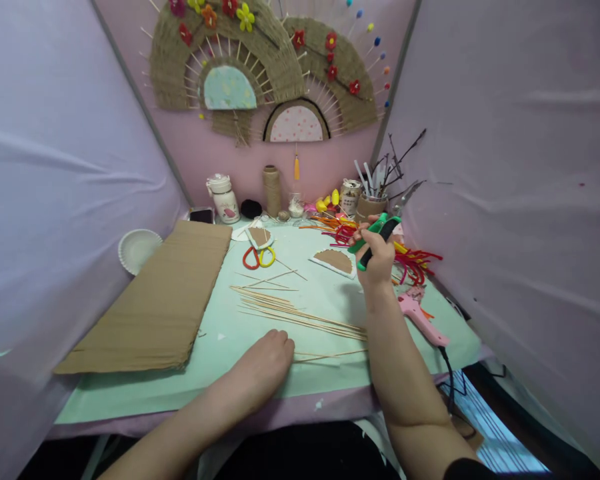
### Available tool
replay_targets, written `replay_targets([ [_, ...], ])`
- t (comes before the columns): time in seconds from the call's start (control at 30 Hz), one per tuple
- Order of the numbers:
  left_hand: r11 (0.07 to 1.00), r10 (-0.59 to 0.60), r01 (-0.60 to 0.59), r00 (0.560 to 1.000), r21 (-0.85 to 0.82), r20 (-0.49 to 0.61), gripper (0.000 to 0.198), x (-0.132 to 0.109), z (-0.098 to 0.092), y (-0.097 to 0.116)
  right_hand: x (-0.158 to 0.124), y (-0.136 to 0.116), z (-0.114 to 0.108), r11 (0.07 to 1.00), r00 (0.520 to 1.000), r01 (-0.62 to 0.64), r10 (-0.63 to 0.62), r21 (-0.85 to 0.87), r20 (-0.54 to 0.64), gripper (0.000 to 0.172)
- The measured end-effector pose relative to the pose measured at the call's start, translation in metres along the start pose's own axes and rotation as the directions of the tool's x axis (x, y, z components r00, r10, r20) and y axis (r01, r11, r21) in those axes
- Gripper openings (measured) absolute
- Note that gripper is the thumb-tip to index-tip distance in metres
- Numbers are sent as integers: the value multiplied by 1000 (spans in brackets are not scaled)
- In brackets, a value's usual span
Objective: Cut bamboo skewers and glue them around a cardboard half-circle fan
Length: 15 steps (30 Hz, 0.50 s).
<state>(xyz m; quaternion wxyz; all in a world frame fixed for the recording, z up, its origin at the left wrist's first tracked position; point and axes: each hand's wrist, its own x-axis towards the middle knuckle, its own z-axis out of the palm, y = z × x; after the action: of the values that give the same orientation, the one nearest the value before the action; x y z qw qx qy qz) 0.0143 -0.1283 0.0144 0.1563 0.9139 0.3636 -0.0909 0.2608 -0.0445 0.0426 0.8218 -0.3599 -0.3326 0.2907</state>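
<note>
My left hand [273,357] rests near the table's front edge with its fingers curled under. Thin bamboo sticks [330,355] reach its fingertip side; whether the fingers grip them is hidden. Raised over the right side, my right hand [379,257] is wrapped round the green and black handles of pliers [375,240], whose metal jaws point up and away. A bundle of longer bamboo sticks [300,312] lies between my hands, with several crossed ones behind it. Beyond them lie a half-round cardboard piece with a white edge [335,261] and scissors with red and yellow handles [259,257].
A large cardboard sheet [155,307] covers the left side, beside a white fluted dish [137,250]. A pink glue gun [423,319] with a cord lies right of my forearm, near coloured pipe cleaners [417,263]. A bottle [224,199] and twine spool [271,191] stand behind.
</note>
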Motion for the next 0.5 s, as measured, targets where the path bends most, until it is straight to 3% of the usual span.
replay_targets([
  [0.1, 999, 25, -26, 1000, 33, 8, 32, -17, -11, -8, -3, -15, 0, 997, 999, 42, -40, 61, -20, 35],
  [0.23, 985, -86, 79, 995, -152, -41, 20, -45, -31, -31, -2, -30, -4, 979, 988, 144, -133, 144, -81, 31],
  [0.33, 943, -151, 80, 968, -324, -202, 21, -49, -51, -49, 0, -32, -5, 968, 982, 168, -148, 186, -118, 31],
  [0.43, 839, -233, -56, 862, -541, -451, 23, -30, -72, -55, 1, -30, 0, 975, 989, 110, -88, 194, -118, 33],
  [0.5, 652, -284, -310, 746, -692, -602, 20, -6, -82, -50, 2, -26, 7, 978, 994, 80, -63, 195, -94, 35],
])
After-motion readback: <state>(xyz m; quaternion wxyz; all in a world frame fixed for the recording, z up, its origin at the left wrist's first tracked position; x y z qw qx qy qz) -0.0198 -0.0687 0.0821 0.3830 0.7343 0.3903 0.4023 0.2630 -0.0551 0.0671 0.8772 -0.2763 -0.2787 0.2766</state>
